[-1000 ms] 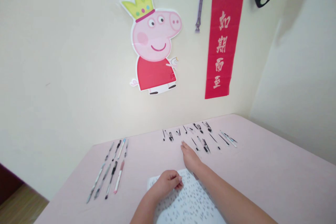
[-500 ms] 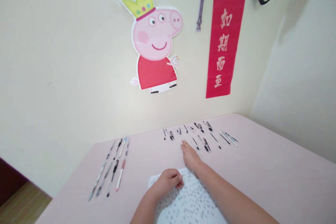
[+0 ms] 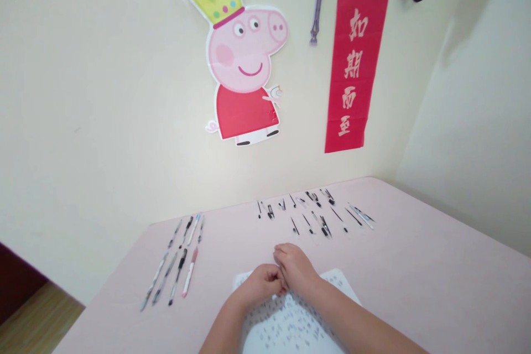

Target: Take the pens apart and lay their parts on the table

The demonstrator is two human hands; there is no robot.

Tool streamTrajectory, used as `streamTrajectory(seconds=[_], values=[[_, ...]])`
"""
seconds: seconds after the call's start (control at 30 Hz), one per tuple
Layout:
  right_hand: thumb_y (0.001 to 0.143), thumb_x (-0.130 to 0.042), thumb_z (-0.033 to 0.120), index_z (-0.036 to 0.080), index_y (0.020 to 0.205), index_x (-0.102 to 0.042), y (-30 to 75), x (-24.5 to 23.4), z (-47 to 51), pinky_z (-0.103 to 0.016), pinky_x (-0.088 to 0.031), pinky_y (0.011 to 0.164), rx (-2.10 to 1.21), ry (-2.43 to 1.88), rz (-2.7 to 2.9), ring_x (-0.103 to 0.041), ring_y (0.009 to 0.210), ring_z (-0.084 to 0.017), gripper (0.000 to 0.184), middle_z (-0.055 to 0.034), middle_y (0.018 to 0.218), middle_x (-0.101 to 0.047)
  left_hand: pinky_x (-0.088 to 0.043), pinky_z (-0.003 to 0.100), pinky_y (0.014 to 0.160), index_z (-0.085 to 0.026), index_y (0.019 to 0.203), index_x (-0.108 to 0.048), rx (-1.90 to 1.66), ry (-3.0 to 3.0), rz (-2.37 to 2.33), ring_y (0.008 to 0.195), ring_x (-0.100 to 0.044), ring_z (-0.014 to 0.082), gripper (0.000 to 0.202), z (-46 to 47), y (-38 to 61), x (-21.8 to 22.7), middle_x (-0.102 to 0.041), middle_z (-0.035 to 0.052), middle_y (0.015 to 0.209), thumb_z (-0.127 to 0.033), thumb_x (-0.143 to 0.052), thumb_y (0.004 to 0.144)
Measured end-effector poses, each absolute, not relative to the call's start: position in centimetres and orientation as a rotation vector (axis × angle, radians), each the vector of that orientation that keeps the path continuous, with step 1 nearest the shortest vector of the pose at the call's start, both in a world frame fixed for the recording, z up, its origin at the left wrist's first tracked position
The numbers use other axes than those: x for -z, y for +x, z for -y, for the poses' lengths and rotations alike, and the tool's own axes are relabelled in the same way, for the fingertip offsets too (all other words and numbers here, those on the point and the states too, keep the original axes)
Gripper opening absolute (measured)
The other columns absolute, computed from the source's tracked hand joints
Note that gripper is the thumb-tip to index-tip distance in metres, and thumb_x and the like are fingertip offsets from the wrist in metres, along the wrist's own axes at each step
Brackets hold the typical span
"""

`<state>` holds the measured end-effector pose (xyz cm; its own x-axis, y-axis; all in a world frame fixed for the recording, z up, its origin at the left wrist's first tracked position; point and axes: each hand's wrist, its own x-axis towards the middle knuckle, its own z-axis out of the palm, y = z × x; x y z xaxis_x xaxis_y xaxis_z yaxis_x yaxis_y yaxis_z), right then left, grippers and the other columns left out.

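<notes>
My left hand (image 3: pixel 264 283) is above a white sheet (image 3: pixel 286 332) covered in small dark marks, its fingers curled in. Against it lies my right hand (image 3: pixel 295 266), fingers bent and pressed together, the two hands touching at the fingertips. Whatever may be between the fingers is hidden. Beyond the hands, a short dark pen piece (image 3: pixel 295 226) lies on the pink table at the near row's left end. That row also holds a black-and-clear group of pen parts (image 3: pixel 324 227) and a pale pen (image 3: pixel 362 215).
At the left, several pens lie in two rows, among them a pink-and-white pen (image 3: pixel 190 272) and a black-gripped pen (image 3: pixel 178 276). More pen parts (image 3: pixel 270 211) line the table's back edge. A wall (image 3: pixel 124 94) rises behind the pink table (image 3: pixel 435 271).
My right hand has drawn back from the pen parts toward me and now meets my left hand over the sheet. The short dark pen piece is now uncovered.
</notes>
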<state>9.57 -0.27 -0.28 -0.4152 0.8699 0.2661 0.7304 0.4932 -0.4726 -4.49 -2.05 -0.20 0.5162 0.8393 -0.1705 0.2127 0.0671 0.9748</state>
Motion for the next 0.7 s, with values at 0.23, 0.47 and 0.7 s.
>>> streamTrajectory(seconds=[0.23, 0.47, 0.7], values=[[0.084, -0.044, 0.014, 0.018, 0.075, -0.064, 9.9, 0.3, 0.8, -0.026, -0.035, 0.074, -0.258, -1.381, 2.281, -0.052, 0.082, -0.017, 0.022, -0.0052, 0.083, -0.061, -0.034, 0.023, 0.057, -0.014, 0.057, -0.054, -0.572, 1.535, -0.968, 0.055, -0.046, 0.0084, 0.013, 2.0, -4.7, 0.0, -0.054, -0.0015, 0.057, -0.022, -0.064, 0.061], [0.087, -0.044, 0.017, 0.018, 0.074, -0.063, 9.8, 1.0, 0.6, -0.026, -0.033, 0.071, -0.202, -1.462, 2.269, -0.050, 0.079, -0.017, 0.023, -0.0049, 0.079, -0.058, -0.036, 0.024, 0.058, -0.015, 0.060, -0.053, -0.602, 1.473, -0.915, 0.057, -0.050, 0.0100, 0.005, 1.9, -4.6, 0.6, -0.057, -0.0002, 0.058, -0.016, -0.058, 0.061], [0.086, -0.047, 0.019, 0.017, 0.075, -0.062, 9.8, 0.9, 0.6, -0.026, -0.031, 0.071, -0.238, -1.473, 2.304, -0.050, 0.081, -0.017, 0.019, -0.0041, 0.080, -0.059, -0.038, 0.023, 0.056, -0.015, 0.060, -0.050, -0.600, 1.519, -0.933, 0.055, -0.050, 0.0100, 0.008, 1.8, -4.6, 0.7, -0.056, -0.0016, 0.055, -0.008, -0.049, 0.056]])
